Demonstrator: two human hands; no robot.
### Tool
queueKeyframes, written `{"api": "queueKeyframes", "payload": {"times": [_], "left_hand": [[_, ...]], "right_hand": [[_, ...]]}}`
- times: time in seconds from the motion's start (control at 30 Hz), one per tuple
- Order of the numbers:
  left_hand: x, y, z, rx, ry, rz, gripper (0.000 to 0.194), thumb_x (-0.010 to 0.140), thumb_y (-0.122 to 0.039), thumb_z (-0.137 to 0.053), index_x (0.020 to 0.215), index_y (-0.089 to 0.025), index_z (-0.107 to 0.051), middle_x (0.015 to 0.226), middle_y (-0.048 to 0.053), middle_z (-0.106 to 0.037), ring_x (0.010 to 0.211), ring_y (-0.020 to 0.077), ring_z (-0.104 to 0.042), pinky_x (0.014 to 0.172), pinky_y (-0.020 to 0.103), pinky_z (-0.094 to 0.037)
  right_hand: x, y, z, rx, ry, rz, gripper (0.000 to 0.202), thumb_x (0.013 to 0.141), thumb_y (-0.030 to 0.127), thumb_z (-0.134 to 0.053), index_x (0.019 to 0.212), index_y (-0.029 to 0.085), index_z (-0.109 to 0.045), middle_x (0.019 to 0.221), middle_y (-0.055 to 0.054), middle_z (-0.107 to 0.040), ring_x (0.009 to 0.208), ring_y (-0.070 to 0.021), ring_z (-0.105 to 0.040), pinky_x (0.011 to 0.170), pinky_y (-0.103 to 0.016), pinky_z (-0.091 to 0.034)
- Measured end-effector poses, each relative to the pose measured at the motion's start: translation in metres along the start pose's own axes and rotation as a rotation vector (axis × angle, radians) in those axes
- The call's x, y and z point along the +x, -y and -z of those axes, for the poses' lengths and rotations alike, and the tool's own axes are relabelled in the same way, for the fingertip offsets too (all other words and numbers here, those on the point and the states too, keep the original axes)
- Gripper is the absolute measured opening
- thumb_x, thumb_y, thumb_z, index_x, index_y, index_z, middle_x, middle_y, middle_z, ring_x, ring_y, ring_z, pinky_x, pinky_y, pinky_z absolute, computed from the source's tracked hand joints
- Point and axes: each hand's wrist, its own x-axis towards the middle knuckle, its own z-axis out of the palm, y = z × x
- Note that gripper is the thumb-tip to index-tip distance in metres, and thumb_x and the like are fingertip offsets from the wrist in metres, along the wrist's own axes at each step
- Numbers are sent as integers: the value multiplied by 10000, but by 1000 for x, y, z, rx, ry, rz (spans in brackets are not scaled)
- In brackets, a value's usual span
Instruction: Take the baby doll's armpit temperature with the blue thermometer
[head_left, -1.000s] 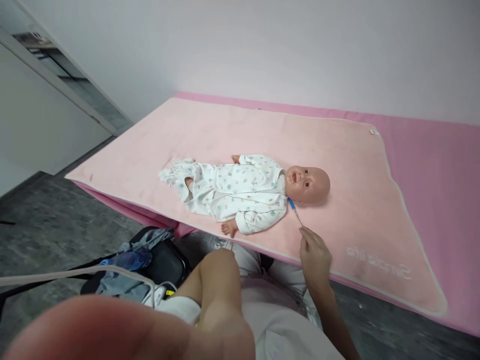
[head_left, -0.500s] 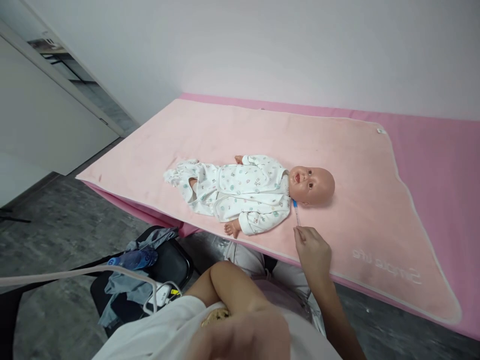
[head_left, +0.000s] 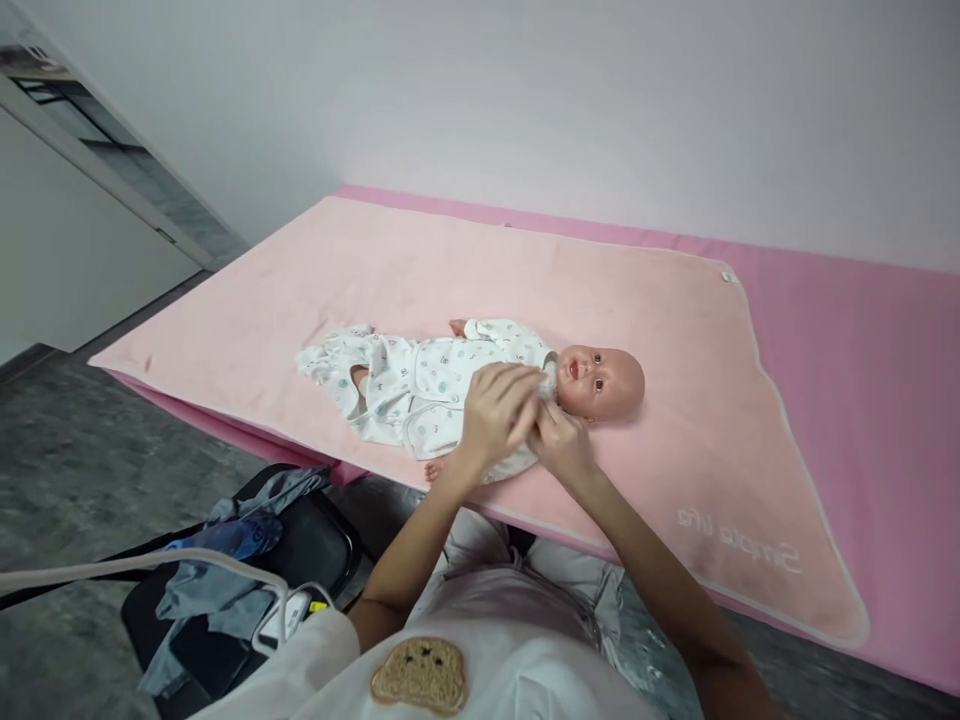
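A baby doll [head_left: 604, 384] lies on its back on a pale pink mat [head_left: 637, 300], head to the right, in white patterned clothes [head_left: 439, 372]. Over the doll's chest, near its neck, is my left hand [head_left: 499, 412], its fingers bent and partly blurred. My right hand [head_left: 561, 440] touches or nearly touches it from the right, just below the doll's chin, with its fingers pinched together. What the fingers hold is too small and hidden to make out. The hands cover part of the doll's near sleeve.
A darker pink cover [head_left: 862, 350] lies under the mat. At the lower left, a black chair [head_left: 319, 540] holds grey-blue cloth [head_left: 217, 600], a blue-labelled bottle [head_left: 240, 535] and a white device with a cable [head_left: 289, 615]. A white wall [head_left: 562, 110] stands behind.
My left hand has come up from near my body to the doll's chest. My right hand has moved left and up to meet it. The thin blue-tipped item beside the doll's neck no longer shows.
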Motion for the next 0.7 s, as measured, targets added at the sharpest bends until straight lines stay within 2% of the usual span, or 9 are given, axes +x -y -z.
{"api": "queueKeyframes", "payload": {"times": [0.07,0.23,0.37,0.5,0.7], "left_hand": [[8,13,-3,2,32,21,306,924,-254,-358,1081,-208,-618,1147,55,-610,1099,214,-498,976,421,-347],[10,26,-6,16,184,-38,332,858,-196,-439,1156,-232,-582,1177,16,-601,1107,201,-472,966,384,-325],[10,25,-8,41,187,-41,317,851,-205,-442,1129,-232,-591,1155,18,-603,1075,198,-476,955,372,-317],[10,24,-11,95,159,-14,292,864,-232,-433,1110,-240,-590,1168,21,-582,1080,198,-469,938,362,-328],[8,25,-15,201,151,-24,302,851,-263,-462,1136,-255,-560,1265,28,-508,1143,222,-425,957,370,-323]], "right_hand": [[6,-2,-7,-64,-15,67,325,923,280,-348,950,136,-638,792,-85,-670,656,-137,-611,590,-222,-447],[9,-6,-20,-32,-122,-30,303,941,295,-335,966,141,-595,845,-94,-689,689,-163,-646,609,-246,-476],[7,-6,-23,27,-154,-59,289,934,296,-346,988,132,-579,837,-91,-688,677,-153,-645,609,-236,-480],[6,-10,-24,98,-208,-18,247,913,257,-374,980,138,-579,816,-70,-684,632,-123,-626,615,-216,-482],[4,-14,-27,172,-299,-57,223,896,284,-421,937,145,-591,626,-17,-625,522,-105,-577,544,-195,-451]]}}
